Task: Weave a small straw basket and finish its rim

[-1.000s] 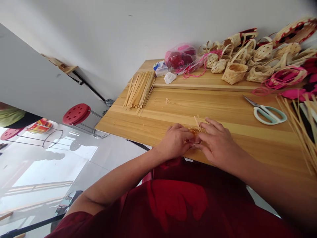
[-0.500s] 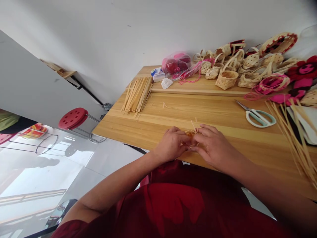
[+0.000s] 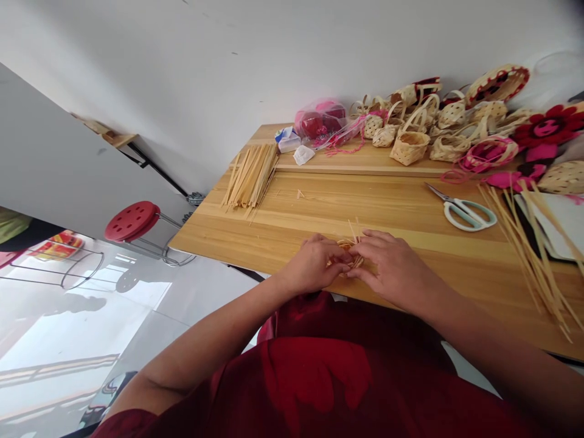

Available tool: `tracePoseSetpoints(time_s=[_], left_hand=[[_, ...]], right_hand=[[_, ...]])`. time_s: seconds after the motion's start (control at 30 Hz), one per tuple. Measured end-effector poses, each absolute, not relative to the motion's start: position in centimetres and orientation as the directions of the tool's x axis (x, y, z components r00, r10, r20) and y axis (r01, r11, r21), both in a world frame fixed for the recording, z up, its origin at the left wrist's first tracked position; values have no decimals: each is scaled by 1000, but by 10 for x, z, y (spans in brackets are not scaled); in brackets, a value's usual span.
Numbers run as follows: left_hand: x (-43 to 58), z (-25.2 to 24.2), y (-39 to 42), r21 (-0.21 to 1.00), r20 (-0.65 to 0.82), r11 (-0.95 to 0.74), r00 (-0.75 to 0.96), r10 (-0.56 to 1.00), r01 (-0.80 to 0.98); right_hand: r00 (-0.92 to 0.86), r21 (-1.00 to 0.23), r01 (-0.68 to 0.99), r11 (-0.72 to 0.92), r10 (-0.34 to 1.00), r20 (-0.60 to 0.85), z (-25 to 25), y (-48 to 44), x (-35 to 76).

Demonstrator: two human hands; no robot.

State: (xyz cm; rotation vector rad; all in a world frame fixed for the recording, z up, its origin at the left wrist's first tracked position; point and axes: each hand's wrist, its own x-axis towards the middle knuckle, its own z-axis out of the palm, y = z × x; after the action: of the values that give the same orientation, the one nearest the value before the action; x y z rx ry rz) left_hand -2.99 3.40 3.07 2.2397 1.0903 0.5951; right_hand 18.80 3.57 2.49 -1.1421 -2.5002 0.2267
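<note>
Near the table's front edge, a small woven basket [image 3: 347,244] of thin pale strips sits between my two hands, mostly covered by the fingers. My left hand [image 3: 318,261] is closed on its left side, thumb and fingers pinching the rim. From the right, my right hand [image 3: 382,255] grips the opposite side with bent fingers. A couple of thin strip ends [image 3: 353,227] stick up from the far side of the basket. White-handled scissors [image 3: 469,215] lie to the right of my right hand, their blades pointing left.
A bundle of flat strips [image 3: 252,176] lies at the left of the table [image 3: 292,222]. Finished small baskets [image 3: 409,147] line the wall side, beside a pink bag [image 3: 320,120]. Long loose strips [image 3: 531,255] lie at the right. A red stool [image 3: 132,220] stands left of the table.
The view has shifted slightly, so the table's things sit a little further left. My fingers have moved slightly on the basket; both hands still grip it.
</note>
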Motion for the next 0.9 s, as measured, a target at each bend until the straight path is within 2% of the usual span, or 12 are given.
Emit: tracePoseSetpoints(time_s=[0.27,0.47,0.57,0.7,0.77,0.9], left_hand=[[-21,43,32,597,35,-421,503,864,683],[-22,46,24,575,69,-444,500,863,688],[-25,41,22,586,84,-451,504,860,673],[-27,36,21,580,95,-459,504,859,673],[-27,36,22,565,111,-471,504,857,677],[-26,38,26,574,84,-457,507,858,679]], right_hand=[[-592,-385,694,608,787,175,40,32,194],[-624,-500,573,649,741,248,42,32,199],[-538,-608,530,591,789,298,32,29,196],[-306,-787,469,401,910,281,16,22,188],[-225,-813,463,352,934,276,12,20,185],[-213,-837,441,324,944,253,9,18,183]])
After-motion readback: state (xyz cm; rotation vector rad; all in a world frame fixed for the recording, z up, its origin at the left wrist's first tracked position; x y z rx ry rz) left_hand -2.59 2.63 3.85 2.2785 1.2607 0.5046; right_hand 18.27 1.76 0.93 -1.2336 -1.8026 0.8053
